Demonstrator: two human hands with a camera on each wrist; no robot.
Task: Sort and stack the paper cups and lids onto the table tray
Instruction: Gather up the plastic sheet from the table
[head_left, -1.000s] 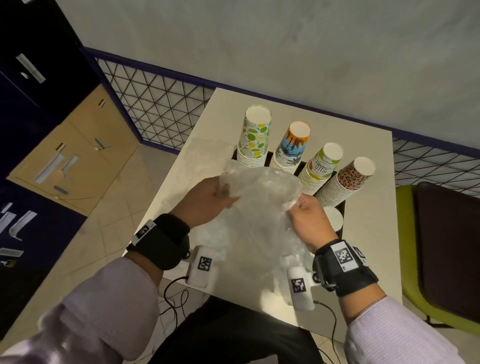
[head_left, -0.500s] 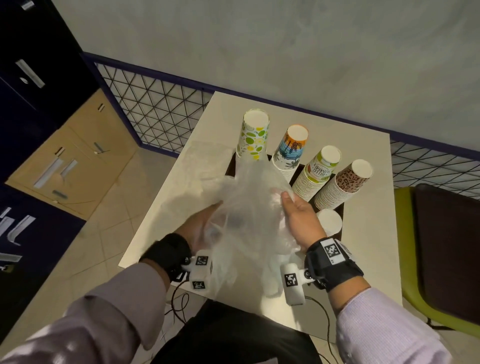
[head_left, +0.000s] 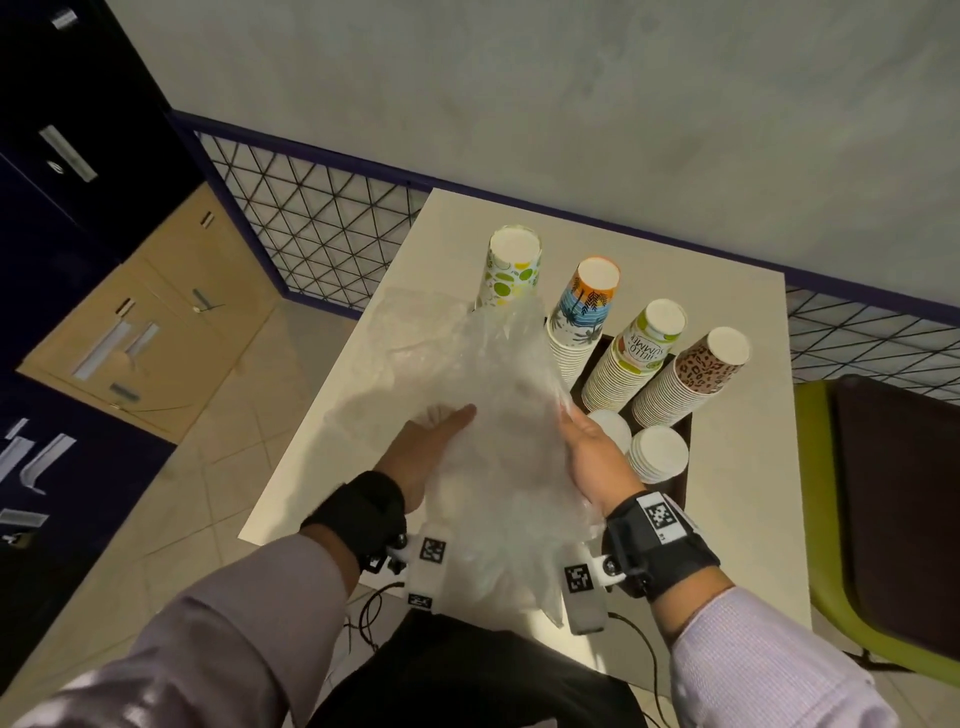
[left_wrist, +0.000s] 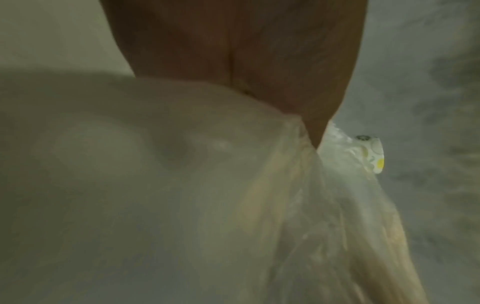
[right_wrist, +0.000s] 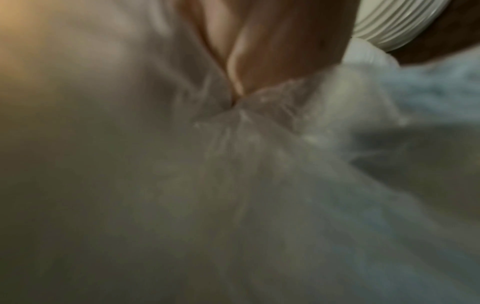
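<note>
Four upside-down paper cup stacks stand in a dark tray (head_left: 680, 488): lime print (head_left: 511, 270), beach print (head_left: 587, 306), green summer print (head_left: 644, 345), leopard print (head_left: 701, 371). Two white lid stacks (head_left: 658, 452) sit in front of them. A crumpled clear plastic bag (head_left: 498, 441) hangs between my hands, covering the foot of the lime stack. My left hand (head_left: 441, 431) lies flat against its left side, fingers straight (left_wrist: 259, 61). My right hand (head_left: 582, 441) pinches the bag's right edge, where the plastic (right_wrist: 259, 164) gathers at the fingertips (right_wrist: 259, 51).
The beige table (head_left: 737, 519) stands against a wire mesh fence (head_left: 322, 234). A green chair (head_left: 883, 519) is close on the right. Wooden and dark cabinets (head_left: 145, 322) lie to the left on the floor side. Cables hang under the near table edge.
The bag was bunched between both gripping hands; now it is stretched out long toward the lime stack. My left hand let go, dropped, and lies flat against the bag; the right shifted to its right edge.
</note>
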